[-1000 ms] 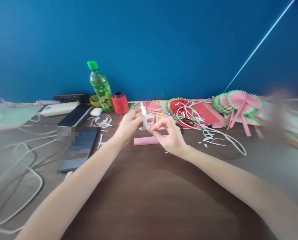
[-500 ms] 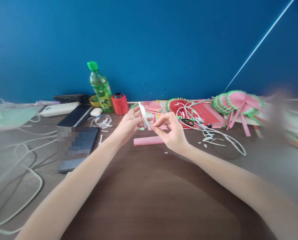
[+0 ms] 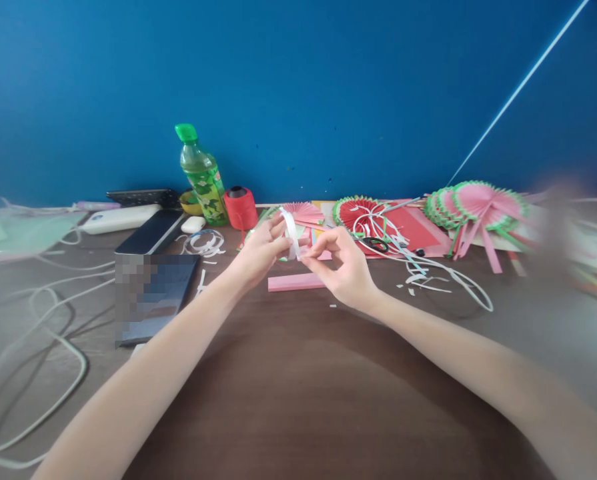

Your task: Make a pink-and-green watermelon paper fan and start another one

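My left hand [image 3: 259, 257] is closed around a narrow white roll of tape [image 3: 291, 231], held upright on edge above the table. Close beside it, my right hand [image 3: 347, 270] pinches thumb and forefinger together at the roll's lower edge. The bit between those fingertips is too small to make out clearly, but it appears to be the tape's end. Below the hands lies a folded pink paper strip [image 3: 294, 283], its right end hidden by my right hand. Behind them is a pink pleated paper fan [image 3: 303, 212], partly covered.
A green-capped bottle [image 3: 205, 180] and a red thread spool [image 3: 241, 208] stand by the blue wall. Phones [image 3: 151, 232] and cables lie left. To the right are a red pleated fan [image 3: 361, 217], tangled white cord [image 3: 458, 273] and several pink-green fans [image 3: 488, 200].
The roll has turned slightly and dropped a little in my left hand, whose fingers have shifted. My right hand stays at the roll's lower edge, almost unmoved.
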A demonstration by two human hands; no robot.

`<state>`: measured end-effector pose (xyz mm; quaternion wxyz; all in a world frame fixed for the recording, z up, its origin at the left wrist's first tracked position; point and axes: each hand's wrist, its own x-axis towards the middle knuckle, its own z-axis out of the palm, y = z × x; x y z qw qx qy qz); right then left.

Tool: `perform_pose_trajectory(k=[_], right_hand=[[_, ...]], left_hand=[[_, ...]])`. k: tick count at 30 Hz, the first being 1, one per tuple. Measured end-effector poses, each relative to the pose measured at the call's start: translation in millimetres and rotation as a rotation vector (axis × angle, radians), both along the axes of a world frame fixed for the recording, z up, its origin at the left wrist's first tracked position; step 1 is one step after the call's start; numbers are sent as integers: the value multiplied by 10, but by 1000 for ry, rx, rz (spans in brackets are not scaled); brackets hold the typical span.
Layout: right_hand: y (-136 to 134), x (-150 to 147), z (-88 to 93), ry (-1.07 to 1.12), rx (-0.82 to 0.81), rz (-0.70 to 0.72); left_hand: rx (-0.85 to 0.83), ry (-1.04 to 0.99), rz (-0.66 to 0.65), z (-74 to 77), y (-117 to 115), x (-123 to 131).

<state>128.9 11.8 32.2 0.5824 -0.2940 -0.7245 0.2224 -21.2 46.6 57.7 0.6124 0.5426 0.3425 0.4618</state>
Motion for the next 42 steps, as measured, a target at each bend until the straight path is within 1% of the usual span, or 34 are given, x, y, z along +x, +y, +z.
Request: perform_pose_trajectory(k=[7, 11, 13, 16, 19, 22, 27, 31, 33, 36, 42], right_hand=[[-58, -26, 16, -31, 34, 31], [-7, 20, 90, 66, -49, -6], [43, 65, 142, 124, -118, -49], [126, 133, 196, 189, -203, -108], [201, 179, 195, 238, -254, -120], [259, 205, 166, 281, -267, -106], [286, 238, 179, 320, -295, -67], [264, 246, 220, 331, -357, -57], [256, 240, 236, 363, -387, 4], [248, 225, 261, 409, -437, 174], [211, 211, 316, 440, -558, 425]], left_hand=[[6, 14, 45, -7, 53, -51], [0, 7, 49, 11, 48, -49], [-1, 16, -2, 20, 41, -49], [4, 103, -112, 30, 27, -59], [31, 168, -220, 37, 13, -74], [82, 204, -315, 47, 0, -86], [123, 302, -348, 66, -41, -76], [149, 356, -368, 57, -62, -56], [150, 325, -387, 49, -60, -52], [126, 231, -428, 52, -54, -56], [51, 50, -506, 113, -69, -88]])
